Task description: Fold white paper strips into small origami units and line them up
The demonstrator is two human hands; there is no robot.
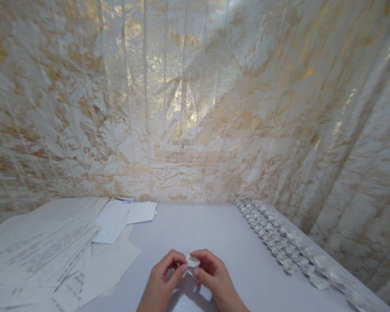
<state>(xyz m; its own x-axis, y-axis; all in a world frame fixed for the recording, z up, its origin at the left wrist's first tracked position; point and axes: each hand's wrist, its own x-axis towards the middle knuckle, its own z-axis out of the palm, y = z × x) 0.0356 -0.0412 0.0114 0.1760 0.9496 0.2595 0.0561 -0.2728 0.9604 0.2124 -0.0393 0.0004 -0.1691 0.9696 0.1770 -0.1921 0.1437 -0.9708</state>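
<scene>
Between my two hands, low in the middle of the head view, is a small folded piece of white paper [192,261]. My left hand [167,276] pinches its left side with thumb and forefinger. Thumb and fingers of my right hand [212,273] close on its right side. The paper is held just above the white table [195,229], and the fingers cover parts of it, so its full shape cannot be made out.
Printed sheets [48,255] lie spread over the left of the table. Behind them are blank white paper pieces [141,212]. Several rows of small folded paper pieces [282,242] run along the right edge. A patterned gold-and-white curtain [188,108] hangs behind the table.
</scene>
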